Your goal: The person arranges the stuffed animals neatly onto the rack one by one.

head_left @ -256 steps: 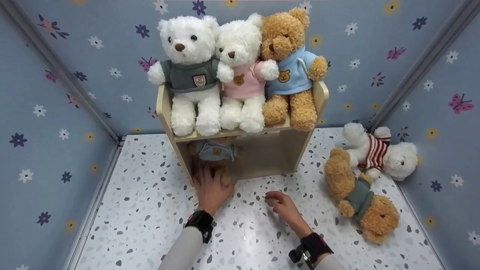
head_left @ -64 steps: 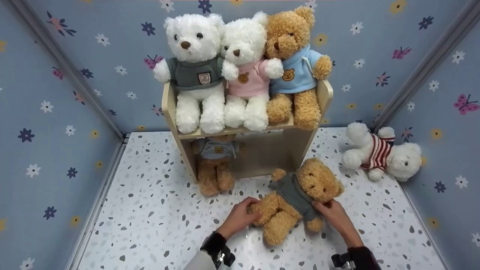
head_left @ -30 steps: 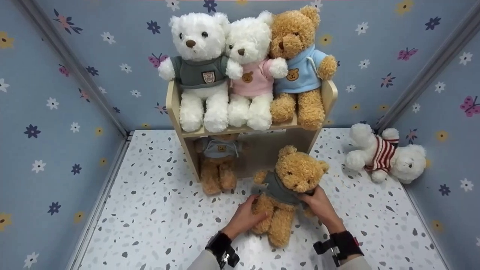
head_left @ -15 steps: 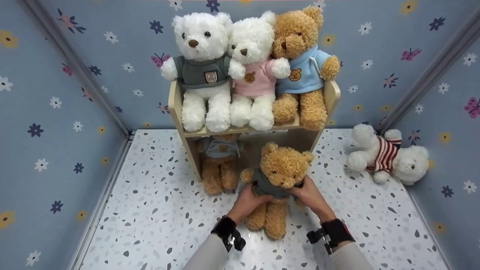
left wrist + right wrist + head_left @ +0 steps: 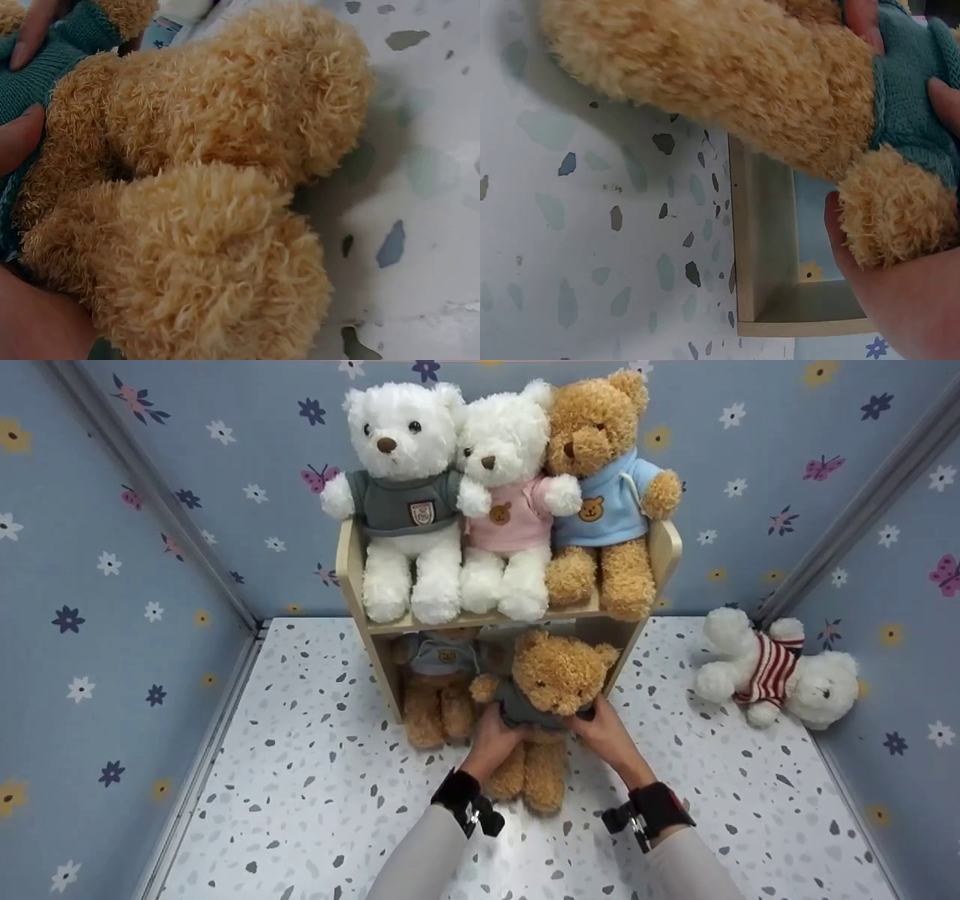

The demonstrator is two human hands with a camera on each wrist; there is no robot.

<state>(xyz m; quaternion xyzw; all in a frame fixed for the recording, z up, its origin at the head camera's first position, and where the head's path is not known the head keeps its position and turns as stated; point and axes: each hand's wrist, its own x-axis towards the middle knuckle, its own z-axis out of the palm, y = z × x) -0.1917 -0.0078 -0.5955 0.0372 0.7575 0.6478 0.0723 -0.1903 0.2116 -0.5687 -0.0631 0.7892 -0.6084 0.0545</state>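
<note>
A brown teddy bear (image 5: 562, 671) in a dark green sweater is held upright between both hands, in front of the lower opening of a wooden shelf (image 5: 652, 577). My left hand (image 5: 495, 742) grips its body on the left side, the thumb over the sweater (image 5: 45, 82). On the other side my right hand (image 5: 607, 735) grips the body, beside the bear's paw (image 5: 896, 210) in the right wrist view. The bear's legs (image 5: 529, 780) hang toward the speckled floor. Left of it, a brown bear in a grey-blue hoodie (image 5: 442, 660) sits in the lower compartment, its head hidden by the upper board.
On the upper shelf sit a white bear in green (image 5: 405, 502), a white bear in pink (image 5: 502, 510) and a brown bear in light blue (image 5: 600, 502). A white bear in a striped sweater (image 5: 776, 667) lies at the right, near the flowered wall (image 5: 885, 585).
The green-sweatered bear was picked up from the right side of the floor, turned upright and moved left and inward to the lower opening. Both hands now grip its body; the left earlier held a leg.
</note>
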